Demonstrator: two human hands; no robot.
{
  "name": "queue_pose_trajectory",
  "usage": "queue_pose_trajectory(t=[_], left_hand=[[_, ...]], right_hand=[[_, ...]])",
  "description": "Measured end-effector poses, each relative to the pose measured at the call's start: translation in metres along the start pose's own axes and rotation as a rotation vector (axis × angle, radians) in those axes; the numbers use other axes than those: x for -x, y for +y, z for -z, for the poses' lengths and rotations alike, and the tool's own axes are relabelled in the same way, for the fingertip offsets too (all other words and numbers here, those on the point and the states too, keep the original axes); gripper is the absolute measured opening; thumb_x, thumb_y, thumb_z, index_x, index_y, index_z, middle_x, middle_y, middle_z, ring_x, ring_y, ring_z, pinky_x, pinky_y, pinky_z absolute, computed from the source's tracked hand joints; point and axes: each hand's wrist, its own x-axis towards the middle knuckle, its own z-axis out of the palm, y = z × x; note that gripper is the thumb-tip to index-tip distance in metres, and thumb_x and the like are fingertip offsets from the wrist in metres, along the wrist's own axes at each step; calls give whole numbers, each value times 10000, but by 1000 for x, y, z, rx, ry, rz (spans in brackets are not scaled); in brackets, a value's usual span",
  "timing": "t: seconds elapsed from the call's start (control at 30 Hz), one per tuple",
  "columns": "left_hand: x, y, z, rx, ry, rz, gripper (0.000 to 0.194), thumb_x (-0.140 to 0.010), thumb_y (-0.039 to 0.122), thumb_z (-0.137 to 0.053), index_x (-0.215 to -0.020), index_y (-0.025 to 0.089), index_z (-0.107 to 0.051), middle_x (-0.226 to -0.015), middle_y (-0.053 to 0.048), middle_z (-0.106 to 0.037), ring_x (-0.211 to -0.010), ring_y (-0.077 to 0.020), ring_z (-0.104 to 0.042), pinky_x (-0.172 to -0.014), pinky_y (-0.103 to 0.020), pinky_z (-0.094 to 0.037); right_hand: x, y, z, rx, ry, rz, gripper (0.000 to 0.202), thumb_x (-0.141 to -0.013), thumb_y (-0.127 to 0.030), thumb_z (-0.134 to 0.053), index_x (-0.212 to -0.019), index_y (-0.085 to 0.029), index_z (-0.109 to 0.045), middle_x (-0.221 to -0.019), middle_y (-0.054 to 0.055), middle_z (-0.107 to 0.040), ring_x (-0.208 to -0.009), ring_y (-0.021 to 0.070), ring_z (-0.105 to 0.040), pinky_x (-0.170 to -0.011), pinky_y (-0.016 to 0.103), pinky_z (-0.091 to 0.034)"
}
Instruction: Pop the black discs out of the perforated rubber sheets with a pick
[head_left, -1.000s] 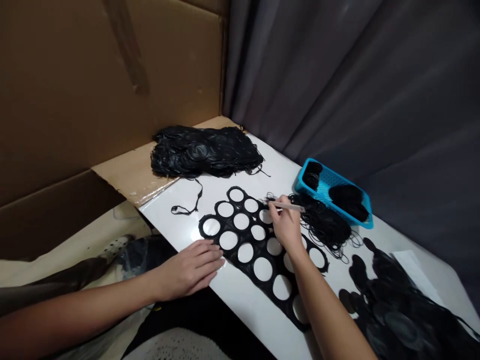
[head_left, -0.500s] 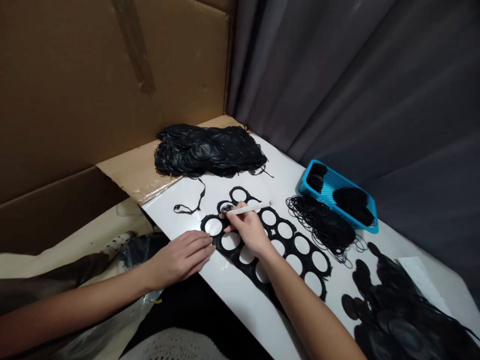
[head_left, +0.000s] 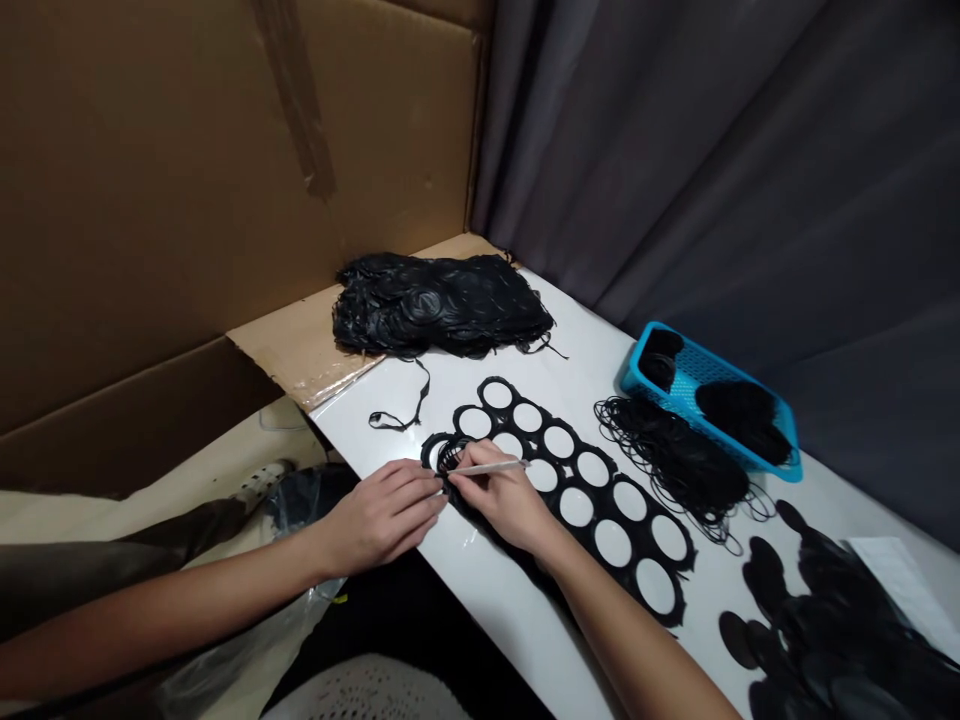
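A flat black sheet with rows of round holes lies on the white table. My left hand is at the sheet's near left corner, fingers together and pinching its edge; the thumb is mostly hidden. In my right hand is a slim white pen-like stick, held over the sheet close to my left fingertips. Several thin black rings hang bunched around the stick's left end, partly covering a hole at that corner. What the tip touches is hidden.
A thick stack of black sheets sits at the back, with a loose black strip before it. Right are a heap of thin black rings, a blue basket holding black pieces, and a pile of black discs. Cardboard stands left.
My right hand has brought the stick down the end of the sheet to the near left corner, close to my left hand. More rings show at its tip. The whole view has shifted slightly.
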Motion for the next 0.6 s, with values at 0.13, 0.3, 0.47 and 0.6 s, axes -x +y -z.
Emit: queue_pose_trajectory(t=[0.13,0.3,0.47,0.6], left_hand=[[-3,1,2,7,21,-5,218,-950,126,-601,-1165,109,-629,-1052,-117,-707,-1039,-245,-647,-970,-433,-529],[-4,1,3,11,14,12,199,-967,127,-570,-1157,127,-630,-1061,-116,-705,-1029,-230,-652,-963,-430,-533],[-1,-1,1,13,22,12,213,-963,134,-579,-1170,140,-630,-1074,-113,-708,-1017,-226,-660,-961,-428,-532],[1,-1,-1,30,40,30,254,-947,133,-596,-1196,168,-632,-1083,-99,-713,-998,-216,-671,-964,-416,-534]], right_hand=[[0,-2,0,36,-12,45,224,-931,-155,-566,-738,-224,-474,-788,-10,-557,-803,167,-515,-697,266,-401],[2,-5,2,66,-43,80,223,-945,-139,-547,-752,-223,-475,-785,-6,-558,-802,172,-509,-693,273,-403],[2,-2,0,90,-21,99,224,-949,-136,-550,-760,-223,-468,-796,-3,-568,-813,175,-516,-706,277,-410],[4,-2,0,174,-51,170,195,-983,-144,-500,-803,-218,-486,-829,21,-586,-824,186,-516,-710,285,-429]])
